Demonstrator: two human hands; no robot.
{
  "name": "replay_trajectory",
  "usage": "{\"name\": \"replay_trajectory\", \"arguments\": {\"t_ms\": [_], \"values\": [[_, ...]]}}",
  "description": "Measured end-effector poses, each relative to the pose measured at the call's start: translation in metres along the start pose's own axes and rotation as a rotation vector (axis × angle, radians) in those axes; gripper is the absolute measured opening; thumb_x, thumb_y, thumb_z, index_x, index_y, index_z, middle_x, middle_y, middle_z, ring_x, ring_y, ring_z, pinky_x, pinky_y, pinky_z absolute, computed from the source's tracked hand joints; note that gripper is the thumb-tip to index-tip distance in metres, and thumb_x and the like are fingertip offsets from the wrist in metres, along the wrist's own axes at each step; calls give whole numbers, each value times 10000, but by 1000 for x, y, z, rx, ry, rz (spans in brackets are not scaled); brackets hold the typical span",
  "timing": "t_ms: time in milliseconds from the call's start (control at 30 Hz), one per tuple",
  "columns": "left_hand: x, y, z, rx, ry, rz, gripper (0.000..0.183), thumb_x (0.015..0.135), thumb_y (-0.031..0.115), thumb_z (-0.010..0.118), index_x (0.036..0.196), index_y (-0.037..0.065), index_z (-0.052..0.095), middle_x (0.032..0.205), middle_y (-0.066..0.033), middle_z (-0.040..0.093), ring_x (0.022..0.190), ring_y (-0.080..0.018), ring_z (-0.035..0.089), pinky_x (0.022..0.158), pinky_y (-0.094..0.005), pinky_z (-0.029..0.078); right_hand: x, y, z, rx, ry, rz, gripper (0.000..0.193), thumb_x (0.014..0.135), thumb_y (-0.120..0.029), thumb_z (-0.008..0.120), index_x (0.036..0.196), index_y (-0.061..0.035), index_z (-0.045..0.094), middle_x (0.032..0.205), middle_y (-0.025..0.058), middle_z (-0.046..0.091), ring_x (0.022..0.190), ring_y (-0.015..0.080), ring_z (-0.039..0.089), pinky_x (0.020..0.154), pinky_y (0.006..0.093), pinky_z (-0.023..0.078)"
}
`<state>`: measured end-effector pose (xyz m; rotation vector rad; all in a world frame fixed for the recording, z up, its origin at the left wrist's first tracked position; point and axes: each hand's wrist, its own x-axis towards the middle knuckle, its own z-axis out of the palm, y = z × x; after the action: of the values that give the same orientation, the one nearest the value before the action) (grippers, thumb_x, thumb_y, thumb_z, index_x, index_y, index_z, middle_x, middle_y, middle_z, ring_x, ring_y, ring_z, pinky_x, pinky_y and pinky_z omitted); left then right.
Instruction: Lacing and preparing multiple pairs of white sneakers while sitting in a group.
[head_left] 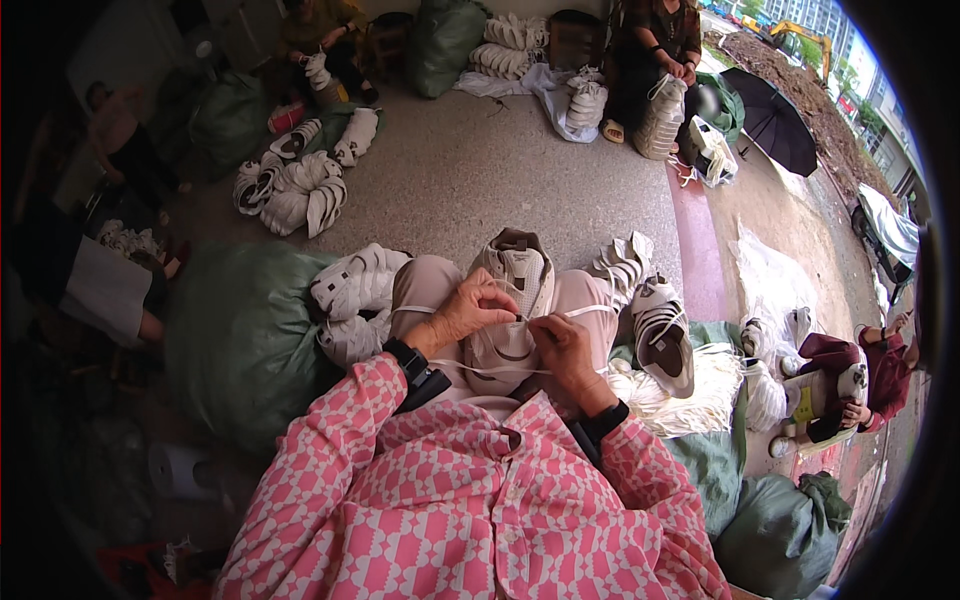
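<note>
Head view, looking down at your lap. Your left hand [468,312] is curled nearly closed over the upper of a beige sneaker [512,300], fingertips pinched on a white shoelace [585,312] at the eyelet row. Your right hand [562,350] is likewise almost shut, thumb and forefinger nipping the same lace just beside the left hand's fingertips; the two hands all but touch above the tongue. The sneaker rests on your knees, toe pointing away from you, heel toward your body. One run of lace leaves the eyelets to your right across your thigh; another loops below the shoe, between your wrists. Each wrist carries a black band below the cuff of the pink-and-white patterned shirt [450,500].

Just beside your left knee lies a cluster of white sneakers [355,285] resting against a large green sack [245,340]. Just beside your right knee stands a laced sneaker [662,335], with a bundle of white shoelaces [700,390] touching it on a green cloth. More white shoes are heaped on the grey concrete floor [480,180] well ahead, to the left [295,190]. Other people sit at the far edge and at the right, one in a dark red sleeve [865,365], each handling shoes. A black umbrella [775,120] lies open at the upper right.
</note>
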<state>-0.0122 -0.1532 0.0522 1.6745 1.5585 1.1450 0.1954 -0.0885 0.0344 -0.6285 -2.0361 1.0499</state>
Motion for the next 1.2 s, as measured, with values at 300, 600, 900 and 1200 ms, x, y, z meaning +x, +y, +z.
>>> {"name": "replay_trajectory", "arguments": {"t_ms": [300, 600, 900, 1200], "values": [[1, -3, 1, -16, -7, 53, 130, 717, 142, 782, 834, 123, 726, 837, 33, 366, 774, -86, 398, 672, -202, 365, 1, -2, -6, -13, -86, -92, 89, 791, 2, 612, 870, -17, 646, 789, 138, 610, 720, 312, 624, 626, 349, 488], [4, -6, 2, 8, -33, 45, 143, 715, 119, 778, 848, 123, 724, 862, 32, 353, 792, -84, 396, 673, -195, 362, 10, 20, 1, 338, -161, 161, 83, 801, 1, 616, 874, -21, 650, 808, 136, 625, 744, 294, 629, 663, 336, 490], [-5, 8, -8, 2, -6, -18, 173, 728, 102, 746, 896, 105, 706, 850, -3, 463, 807, -124, 481, 720, -240, 417, 10, -7, -6, -98, -107, 162, 126, 824, -38, 636, 947, -28, 613, 807, 121, 635, 701, 237, 635, 634, 310, 493], [-6, 10, -9, 45, -5, 3, 178, 728, 88, 751, 893, 89, 684, 853, 5, 455, 788, -112, 476, 705, -229, 406, 17, -3, 7, -295, -144, -42, 74, 861, -77, 569, 927, -45, 554, 823, 162, 611, 754, 355, 611, 645, 392, 480]]}}
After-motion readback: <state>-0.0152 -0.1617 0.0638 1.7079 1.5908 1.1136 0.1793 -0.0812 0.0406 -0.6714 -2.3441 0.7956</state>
